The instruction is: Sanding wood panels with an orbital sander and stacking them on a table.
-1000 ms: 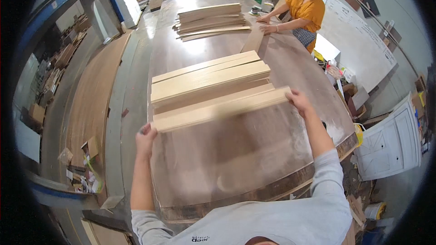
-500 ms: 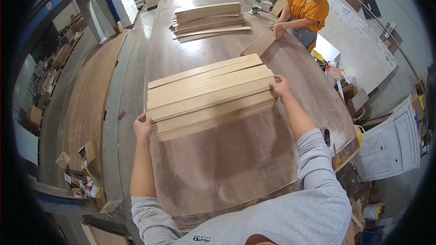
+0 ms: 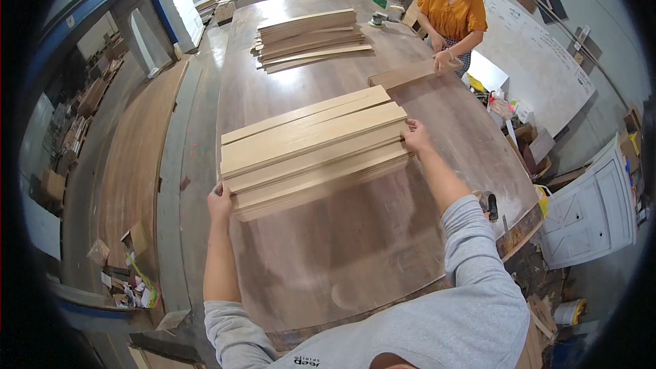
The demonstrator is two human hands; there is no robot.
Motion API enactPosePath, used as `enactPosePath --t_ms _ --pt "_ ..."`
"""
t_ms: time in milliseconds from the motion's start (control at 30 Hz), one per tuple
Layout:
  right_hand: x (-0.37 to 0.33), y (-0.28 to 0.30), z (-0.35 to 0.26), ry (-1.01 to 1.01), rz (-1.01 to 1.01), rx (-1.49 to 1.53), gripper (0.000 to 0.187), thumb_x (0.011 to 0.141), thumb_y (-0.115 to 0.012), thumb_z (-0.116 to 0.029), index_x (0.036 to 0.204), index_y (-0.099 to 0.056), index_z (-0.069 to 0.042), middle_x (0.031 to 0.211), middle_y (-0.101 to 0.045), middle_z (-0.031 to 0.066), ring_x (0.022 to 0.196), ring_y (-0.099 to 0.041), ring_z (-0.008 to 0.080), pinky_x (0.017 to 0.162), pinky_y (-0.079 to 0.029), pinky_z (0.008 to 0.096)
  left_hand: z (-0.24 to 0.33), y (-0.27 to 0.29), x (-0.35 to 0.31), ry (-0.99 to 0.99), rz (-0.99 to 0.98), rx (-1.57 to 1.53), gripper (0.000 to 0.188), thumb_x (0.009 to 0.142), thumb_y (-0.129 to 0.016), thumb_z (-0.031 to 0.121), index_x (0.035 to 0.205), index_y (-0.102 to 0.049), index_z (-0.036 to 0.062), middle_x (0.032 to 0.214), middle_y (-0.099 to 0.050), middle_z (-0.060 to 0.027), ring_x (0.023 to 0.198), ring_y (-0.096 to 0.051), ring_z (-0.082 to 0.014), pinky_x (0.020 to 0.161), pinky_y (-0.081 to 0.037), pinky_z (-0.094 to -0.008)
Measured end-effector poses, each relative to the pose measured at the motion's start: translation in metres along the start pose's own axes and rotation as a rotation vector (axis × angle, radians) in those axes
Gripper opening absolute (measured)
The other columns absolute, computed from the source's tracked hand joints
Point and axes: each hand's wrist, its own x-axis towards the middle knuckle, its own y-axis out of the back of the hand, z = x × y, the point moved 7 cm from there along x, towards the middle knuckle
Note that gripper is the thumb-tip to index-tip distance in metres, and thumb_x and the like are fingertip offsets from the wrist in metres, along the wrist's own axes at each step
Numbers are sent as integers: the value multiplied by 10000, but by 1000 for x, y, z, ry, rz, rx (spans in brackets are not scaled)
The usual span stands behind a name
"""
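Pale wooden boards (image 3: 311,133) lie in overlapping, stepped layers on the large brown worktable (image 3: 342,253) in front of me. My left hand (image 3: 219,202) pinches the left end of a board on the near side of the pile. At the right end, my right hand (image 3: 415,138) has its fingers closed around the board's corner. Exactly which layers each hand holds is hard to make out. The near edges of the lower boards look slightly blurred.
Farther back on the table sits a second stack of boards (image 3: 311,37), with a small sander-like tool (image 3: 377,20) to its right. Across the right edge, a person in an orange top (image 3: 452,10) handles another board (image 3: 403,76). A dark tool (image 3: 487,205) lies near my right arm.
Both hands have moved slightly toward me with the near boards, and the layers overlap differently. The other person has straightened up and shifted their board to the right.
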Motion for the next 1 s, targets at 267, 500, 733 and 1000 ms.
enactPosePath --t_ms 267,500,733,1000 --pt "10 23 16 7 115 -254 438 914 -639 -225 1308 -635 -33 1255 -701 177 1157 -669 302 992 -521 400 14 -29 -13 67 -63 -1 441 1005 -547 224 1404 -581 40 1262 -679 -79 1140 -635 -195 951 -491 -329" --pt "-7 2 -4 31 10 -227 378 940 -572 -284 1202 -699 -42 1149 -730 206 1111 -685 342 952 -501 454 29 -23 -34 146 -119 -45 478 990 -544 263 1399 -554 17 1261 -662 -99 1182 -611 -235 1005 -462 -369" --pt "-17 26 43 -54 379 209 708 997 -548 -474 1513 -453 0 1565 -446 240 1465 -404 376 1199 -321 452 8 7 -53 144 244 -264 639 1037 -494 409 1511 -430 -15 1524 -476 -169 1372 -491 -289 1152 -366 -392" --pt "-136 -72 59 -562 280 892 849 1027 -386 -612 1618 -242 -20 1698 -234 140 1535 -274 300 1238 -242 439 -116 -52 -114 529 57 -768 737 1003 -367 660 1451 -530 98 1359 -613 -85 1193 -599 -273 1062 -440 -419"
